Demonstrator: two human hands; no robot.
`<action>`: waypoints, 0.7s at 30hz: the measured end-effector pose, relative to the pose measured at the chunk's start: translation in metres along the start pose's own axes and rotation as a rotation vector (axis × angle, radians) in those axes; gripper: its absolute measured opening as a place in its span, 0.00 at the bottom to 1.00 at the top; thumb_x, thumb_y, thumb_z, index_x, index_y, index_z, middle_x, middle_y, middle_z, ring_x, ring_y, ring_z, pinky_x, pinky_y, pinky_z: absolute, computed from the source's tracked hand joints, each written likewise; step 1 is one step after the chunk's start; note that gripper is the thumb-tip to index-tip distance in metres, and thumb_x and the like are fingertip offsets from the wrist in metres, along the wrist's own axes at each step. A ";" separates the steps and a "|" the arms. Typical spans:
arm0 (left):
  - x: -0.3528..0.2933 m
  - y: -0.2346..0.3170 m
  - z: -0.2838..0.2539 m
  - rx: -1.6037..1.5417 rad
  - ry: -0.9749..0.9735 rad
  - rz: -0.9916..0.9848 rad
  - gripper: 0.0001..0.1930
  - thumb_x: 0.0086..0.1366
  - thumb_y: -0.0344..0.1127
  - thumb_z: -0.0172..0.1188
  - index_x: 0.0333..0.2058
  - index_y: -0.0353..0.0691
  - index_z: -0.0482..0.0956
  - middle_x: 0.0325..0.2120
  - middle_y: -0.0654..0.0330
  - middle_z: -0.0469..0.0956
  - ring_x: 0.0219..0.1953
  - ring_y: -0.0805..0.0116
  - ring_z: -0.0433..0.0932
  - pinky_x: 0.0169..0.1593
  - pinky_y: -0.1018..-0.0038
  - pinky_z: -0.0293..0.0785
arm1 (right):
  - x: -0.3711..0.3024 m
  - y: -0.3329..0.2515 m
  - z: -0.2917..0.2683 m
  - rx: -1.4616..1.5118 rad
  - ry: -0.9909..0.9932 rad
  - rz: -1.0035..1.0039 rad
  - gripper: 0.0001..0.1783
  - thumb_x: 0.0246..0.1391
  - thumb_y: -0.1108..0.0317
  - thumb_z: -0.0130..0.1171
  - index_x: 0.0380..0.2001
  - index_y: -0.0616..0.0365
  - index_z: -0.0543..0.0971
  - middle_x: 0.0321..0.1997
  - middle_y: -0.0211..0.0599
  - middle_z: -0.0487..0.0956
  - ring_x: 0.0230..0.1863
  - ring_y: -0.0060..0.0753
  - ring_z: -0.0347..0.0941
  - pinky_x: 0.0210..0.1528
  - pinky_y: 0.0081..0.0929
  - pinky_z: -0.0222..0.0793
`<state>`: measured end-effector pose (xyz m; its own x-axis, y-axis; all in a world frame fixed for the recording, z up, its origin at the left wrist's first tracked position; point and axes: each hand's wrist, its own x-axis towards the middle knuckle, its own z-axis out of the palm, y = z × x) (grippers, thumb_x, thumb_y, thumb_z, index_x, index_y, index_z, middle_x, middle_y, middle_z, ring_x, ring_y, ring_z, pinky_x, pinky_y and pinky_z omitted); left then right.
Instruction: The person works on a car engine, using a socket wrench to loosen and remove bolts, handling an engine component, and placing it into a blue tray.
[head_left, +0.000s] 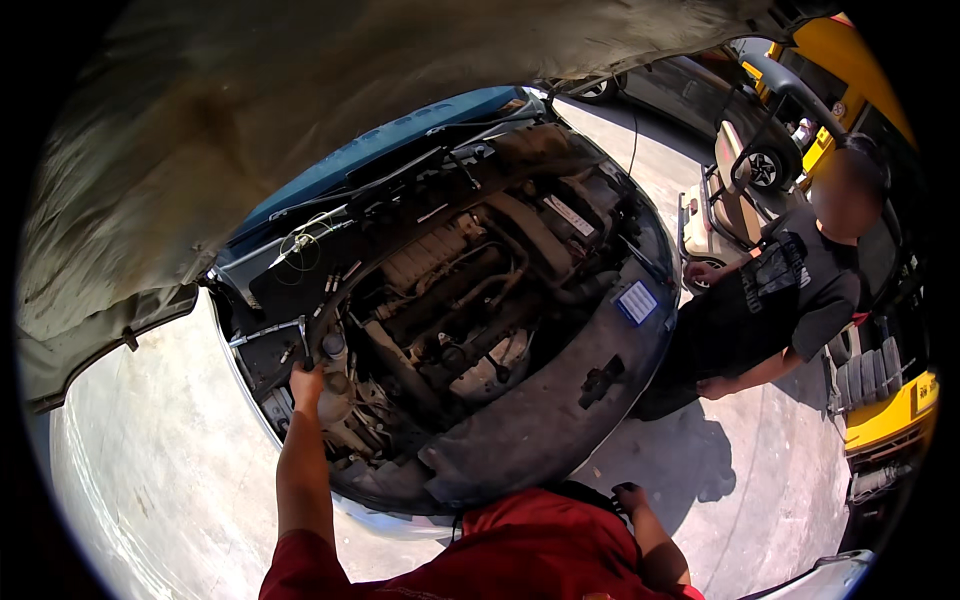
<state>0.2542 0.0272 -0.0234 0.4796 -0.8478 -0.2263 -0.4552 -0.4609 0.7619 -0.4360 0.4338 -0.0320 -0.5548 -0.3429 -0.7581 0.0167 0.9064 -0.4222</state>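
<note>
Hood (200, 130) already up, work apparently unfinished: left of the engine (425, 258), left hand (307, 385) clasps metal tool (304, 336); right hand (630, 497), grip unclear.

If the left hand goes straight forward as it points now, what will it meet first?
Past the ratchet-like tool in its grip, the left hand would probably meet the thin coiled wire over the dark panel; depth is unclear.
</note>
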 end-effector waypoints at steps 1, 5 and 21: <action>0.006 -0.016 0.007 -0.011 0.031 0.053 0.27 0.60 0.48 0.68 0.51 0.33 0.76 0.31 0.47 0.81 0.29 0.54 0.81 0.31 0.55 0.73 | 0.001 0.003 -0.001 -0.013 0.001 0.002 0.15 0.58 0.63 0.59 0.44 0.61 0.80 0.32 0.44 0.83 0.27 0.36 0.78 0.27 0.33 0.75; 0.012 -0.040 -0.001 -0.091 0.036 0.034 0.30 0.60 0.50 0.68 0.53 0.34 0.74 0.36 0.50 0.80 0.32 0.57 0.81 0.31 0.58 0.73 | 0.012 -0.001 0.011 -0.094 -0.013 -0.069 0.15 0.57 0.63 0.59 0.43 0.61 0.81 0.30 0.41 0.83 0.27 0.34 0.77 0.26 0.32 0.74; -0.272 -0.047 0.123 -0.906 0.168 -0.434 0.12 0.71 0.43 0.53 0.40 0.40 0.73 0.21 0.63 0.72 0.13 0.75 0.63 0.16 0.76 0.57 | 0.073 -0.022 -0.007 -0.327 0.065 -0.336 0.19 0.53 0.59 0.60 0.42 0.64 0.82 0.33 0.46 0.85 0.33 0.37 0.83 0.37 0.34 0.78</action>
<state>0.0526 0.2470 -0.0723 0.5989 -0.5745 -0.5579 0.4891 -0.2891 0.8229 -0.4831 0.3911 -0.0747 -0.5356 -0.6239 -0.5690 -0.4298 0.7815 -0.4523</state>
